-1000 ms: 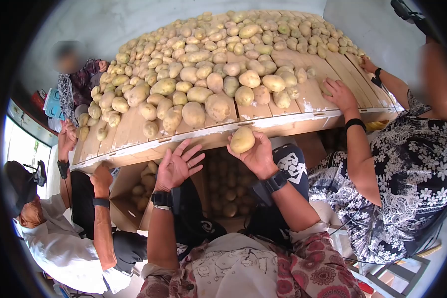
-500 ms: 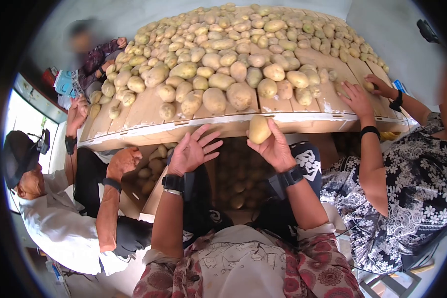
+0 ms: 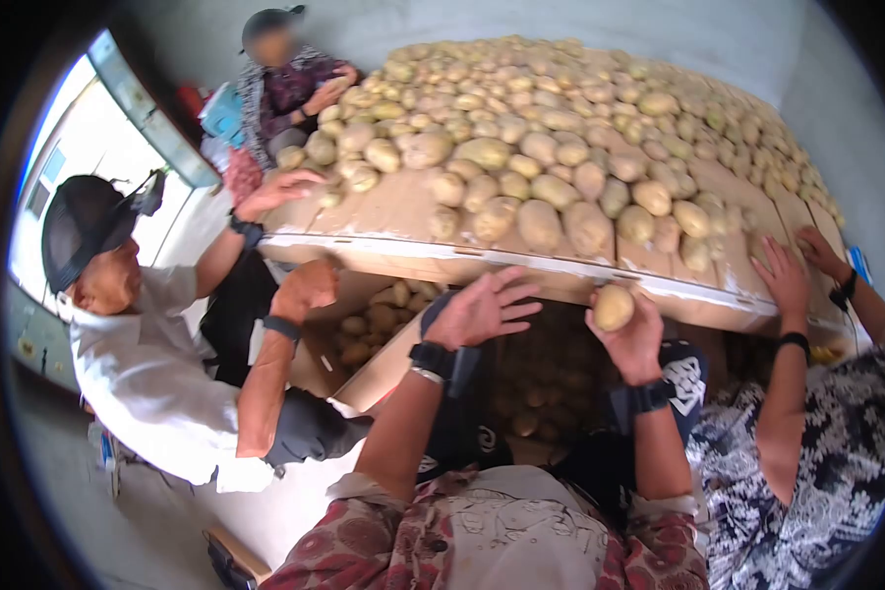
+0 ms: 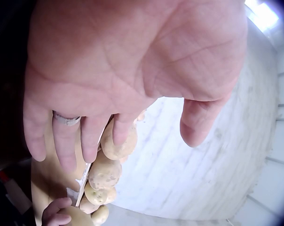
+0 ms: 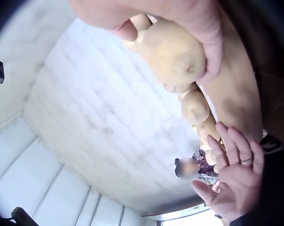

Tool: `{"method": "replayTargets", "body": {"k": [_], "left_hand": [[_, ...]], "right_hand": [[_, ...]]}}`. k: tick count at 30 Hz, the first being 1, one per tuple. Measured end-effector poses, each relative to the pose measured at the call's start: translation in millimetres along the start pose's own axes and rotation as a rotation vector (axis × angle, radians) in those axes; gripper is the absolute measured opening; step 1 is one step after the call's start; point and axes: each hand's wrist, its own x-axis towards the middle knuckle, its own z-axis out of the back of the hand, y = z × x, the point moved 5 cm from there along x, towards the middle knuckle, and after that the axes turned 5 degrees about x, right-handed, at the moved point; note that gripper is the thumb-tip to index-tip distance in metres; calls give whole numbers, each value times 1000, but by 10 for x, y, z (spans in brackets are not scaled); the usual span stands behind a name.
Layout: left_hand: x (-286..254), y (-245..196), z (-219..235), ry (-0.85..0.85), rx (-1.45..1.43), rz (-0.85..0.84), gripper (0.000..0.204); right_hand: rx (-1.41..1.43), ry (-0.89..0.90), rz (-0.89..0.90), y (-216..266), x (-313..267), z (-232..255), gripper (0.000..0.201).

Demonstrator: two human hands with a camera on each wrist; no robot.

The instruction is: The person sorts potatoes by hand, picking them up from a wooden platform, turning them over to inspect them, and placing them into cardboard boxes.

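My right hand [image 3: 633,344] grips a pale yellow potato [image 3: 615,307] just in front of the table's edge. Close up in the right wrist view, fingers and thumb curl round that potato [image 5: 172,54], with a small dark pit showing on its near end. My left hand [image 3: 474,313] is held palm up with spread fingers and nothing in it, a short way left of the potato. A ring [image 4: 67,120] is on one of its fingers. Many loose potatoes [image 3: 539,225] lie on the slatted table top [image 3: 393,208] beyond both hands.
Below the table edge, potatoes fill a cardboard box [image 3: 379,379] at left and a dark space [image 3: 541,393] between my knees. A person in a white shirt [image 3: 157,379] sits at left, another in a floral top [image 3: 836,442] at right, and a third [image 3: 290,84] at the far end.
The head view has swung left, so table and hands appear further right. My right hand still holds the potato, turned slightly. At left, the neighbour's far hand has opened out over the table.
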Motion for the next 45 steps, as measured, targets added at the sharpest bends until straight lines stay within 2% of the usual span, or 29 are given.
{"method": "replayTargets", "body": {"k": [5,11,14,16,17,19,21,23,25,28,29,37,40,45], "left_hand": [[-57,1,-2,4,0,13,63],[-81,2,4,20,-15,11,61],[-83,13,31,24,-24,9,61],[-88,8,32,20,-17,9,61],[-99,28,20,28,-18,15,61],[-98,16,8,28,-1,13,60],[-94,27,8,21,-28,13,60],[-94,65,79,5,-23,32,61],[-126,89,84,17,-4,13,63],[-130,64,-81,-2,46,36,68],[-125,78,-54,69,-1,26,62],[-128,58,-91,13,27,48,61],[-114,66,-134,72,12,74,60],[-87,81,-109,50,-9,72,59]], "right_hand": [[20,118,-4,-5,-22,13,51],[-109,146,37,-23,-110,-157,44],[-57,213,-67,-83,-110,-114,44],[149,332,-152,-170,-151,-221,49],[152,332,-160,-217,-181,-244,49],[53,59,-174,-313,-202,-206,48],[21,27,-178,-318,-97,-55,45],[51,128,-237,-278,-67,-59,39],[-69,-73,-125,-263,-97,-21,34],[-64,-89,-104,-276,-52,125,38],[-57,-96,-57,-290,-66,65,39],[-9,18,-10,-264,-86,-60,35],[-55,73,-32,-293,-86,-114,41],[-269,79,4,-333,-84,-255,48]]}}
